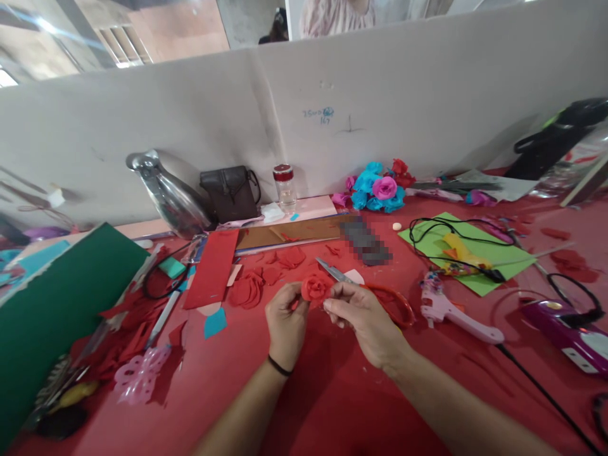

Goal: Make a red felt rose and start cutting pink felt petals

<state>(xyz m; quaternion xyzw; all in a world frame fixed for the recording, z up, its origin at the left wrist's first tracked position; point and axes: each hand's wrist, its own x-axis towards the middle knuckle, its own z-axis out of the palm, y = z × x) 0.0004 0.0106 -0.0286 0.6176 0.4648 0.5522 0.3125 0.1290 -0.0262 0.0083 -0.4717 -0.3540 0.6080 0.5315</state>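
Note:
A red paper rose is held between my two hands above the red table. My left hand, a dark band at its wrist, pinches the flower's left edge. On the right side, the thumb and fingers of my right hand are closed on its petals. Just behind the flower lie scissors with red handles, partly covered by my right hand. A stack of red petal pieces rests left of my hands. Right of them lies a pink hot glue gun.
Blue, pink and red paper flowers stand by the white partition. Nearby are a metal flask, a dark bag and a glass bottle. Green paper and a purple power strip lie right; a green board stands left.

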